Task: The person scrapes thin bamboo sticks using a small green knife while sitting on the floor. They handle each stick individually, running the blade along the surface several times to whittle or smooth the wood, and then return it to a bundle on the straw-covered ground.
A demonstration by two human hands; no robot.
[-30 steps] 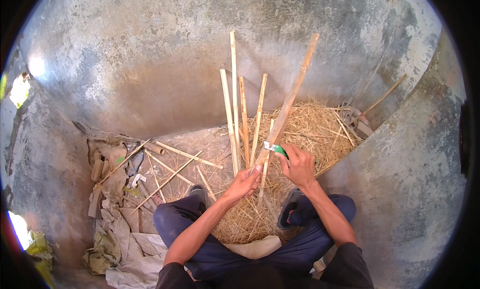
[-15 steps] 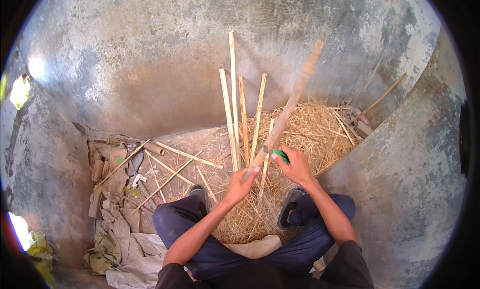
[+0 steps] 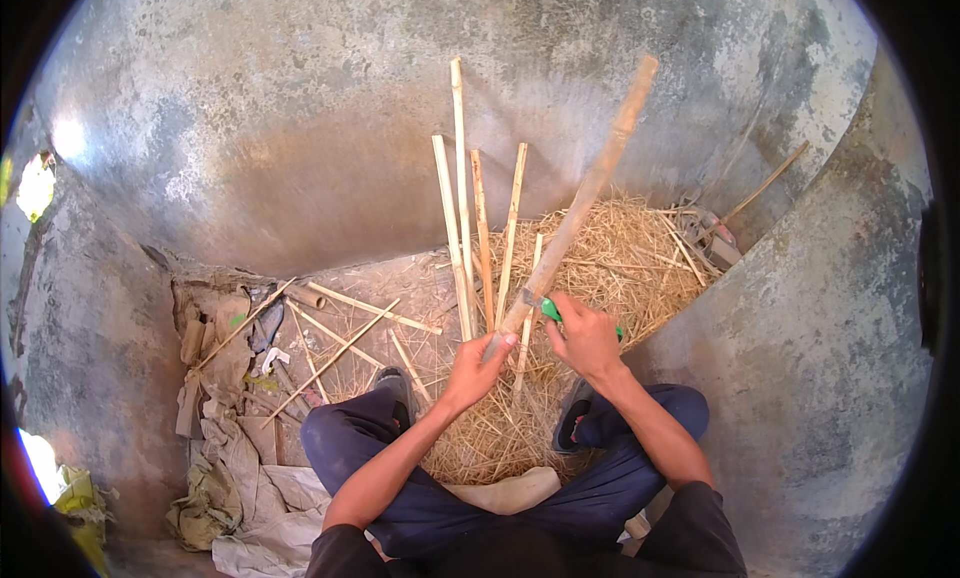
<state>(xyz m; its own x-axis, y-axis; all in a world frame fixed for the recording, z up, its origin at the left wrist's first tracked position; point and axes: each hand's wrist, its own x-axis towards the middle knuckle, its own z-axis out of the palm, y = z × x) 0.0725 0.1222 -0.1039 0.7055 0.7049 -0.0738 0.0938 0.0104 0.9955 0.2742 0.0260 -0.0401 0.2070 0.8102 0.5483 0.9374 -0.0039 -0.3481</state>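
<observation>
A long bamboo pole (image 3: pixel 583 203) slants up and to the right in front of me. My left hand (image 3: pixel 474 372) is closed around its lower end, thumb along the top. My right hand (image 3: pixel 583 338) grips a green-handled cutting tool (image 3: pixel 550 309), its short grey blade touching the pole a little above my left hand. Part of the handle sticks out behind the right hand; the fingers cover the rest, and the exact kind of blade is too small to tell.
Several stripped bamboo sticks (image 3: pixel 459 193) lean on the grey wall (image 3: pixel 330 128). Dry straw shavings (image 3: pixel 640 240) pile up at right and between my feet. Thin sticks (image 3: pixel 345 346) and debris lie at left, beside a crumpled sack (image 3: pixel 265 513). A wall (image 3: pixel 800 378) closes in the right side.
My right hand has turned, so the green handle now shows on both sides of it. The pole's far end has risen slightly and shifted to the right; my left hand keeps its hold.
</observation>
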